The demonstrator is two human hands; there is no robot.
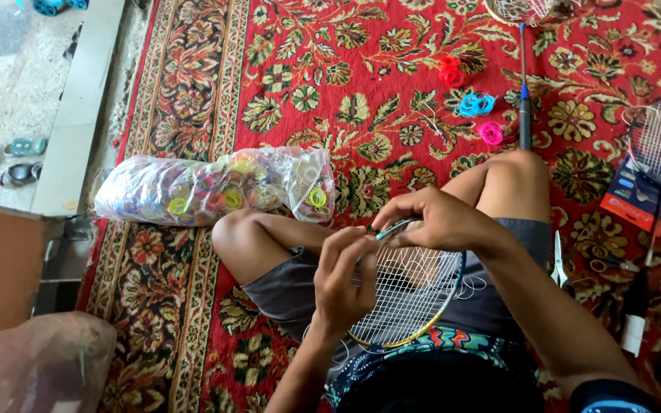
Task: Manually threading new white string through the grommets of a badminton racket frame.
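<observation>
Badminton racket (407,294): on my lap, frame rim pinched by my right hand (434,222); my left hand (346,279) fingers curled against strings. Bag of string coils (216,187) nearby on carpet (330,69).

3 racquets (411,287), 3 loose string coils (476,105), 1 plastic bag of coils (208,187), 1 pair of scissors (558,260)

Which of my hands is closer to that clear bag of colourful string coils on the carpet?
Left. The left hand is on the racket frame, on the clear bag side; the right hand grips farther away.
</observation>
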